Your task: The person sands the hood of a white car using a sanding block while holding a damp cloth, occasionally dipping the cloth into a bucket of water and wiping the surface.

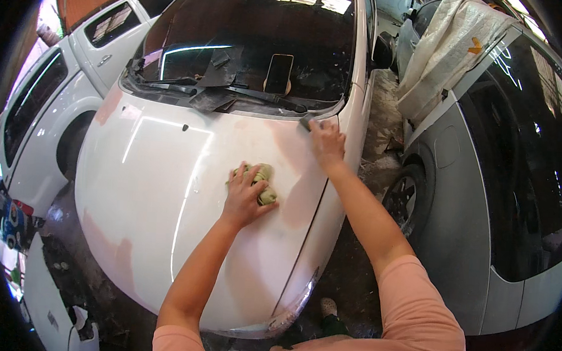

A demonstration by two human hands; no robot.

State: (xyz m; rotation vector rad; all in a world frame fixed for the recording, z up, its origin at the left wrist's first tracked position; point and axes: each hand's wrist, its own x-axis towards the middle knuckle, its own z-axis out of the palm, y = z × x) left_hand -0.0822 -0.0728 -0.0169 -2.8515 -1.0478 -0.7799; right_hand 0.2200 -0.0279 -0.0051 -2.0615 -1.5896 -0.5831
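A white car hood (147,187) with pinkish patches spreads out in front of me. My left hand (247,196) presses a crumpled light green cloth (267,196) against the middle of the hood, its fingers curled over it. Farther up, by the hood's right rear corner, my right hand (327,143) grips a small dark block (305,123), which looks like a sanding block. That block rests on the hood beside a pinkish patch (289,144), just below the windshield. Its underside is hidden.
A phone (278,73) leans on the windshield (238,21) above the wipers (266,98). Dark sheets (216,83), perhaps sandpaper, lie near it. A grey vehicle (465,179) partly under a pale cover (443,50) stands right, a white pickup (42,125) left. A loose white panel (45,303) sits lower left.
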